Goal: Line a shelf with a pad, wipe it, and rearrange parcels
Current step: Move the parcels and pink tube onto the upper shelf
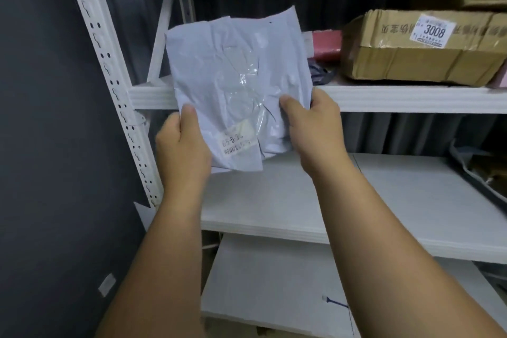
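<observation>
Both hands, left hand (182, 145) and right hand (315, 129), are gripping a crumpled pale-grey plastic mailer parcel (236, 90) before the white-padded middle shelf (384, 200), so the rearranging is seemingly proceeding.

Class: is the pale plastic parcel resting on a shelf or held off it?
Held off it: the parcel hangs between left hand and right hand, in front of the shelf edge.
</observation>
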